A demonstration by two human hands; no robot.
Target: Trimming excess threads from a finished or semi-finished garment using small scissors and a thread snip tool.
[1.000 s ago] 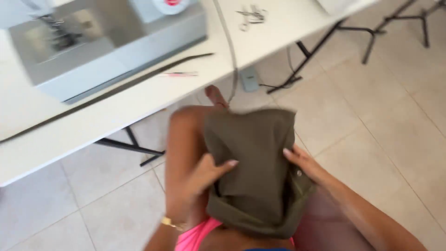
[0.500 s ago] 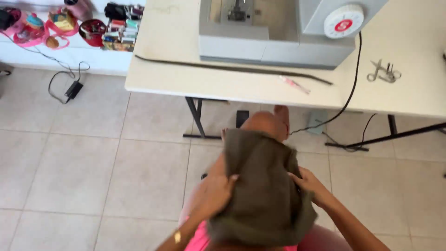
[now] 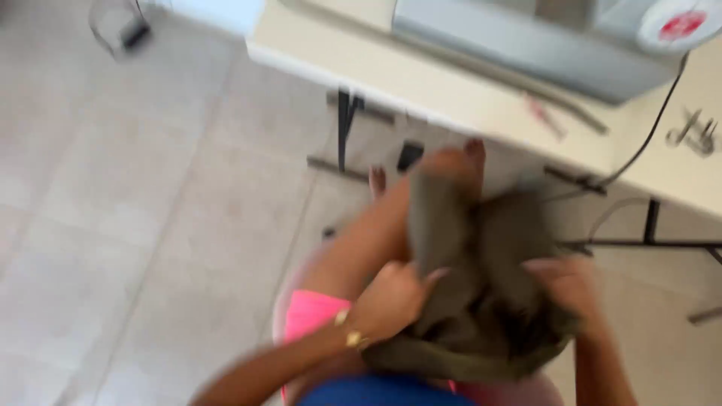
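I see the crumpled olive-green cloth point(image 3: 481, 301) bunched on my lap and knee, long axis running away toward the white table point(image 3: 466, 90); my left hand point(image 3: 391, 301) and right hand point(image 3: 568, 289) pinch its opposite sides, equally near.

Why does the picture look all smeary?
Head view: motion blur smears everything; the left hand and right hand gripping the olive cloth have soft edges, the machine on the table is streaked, and the scissors are fuzzy. Lighting is bright and even, without harsh shadows.
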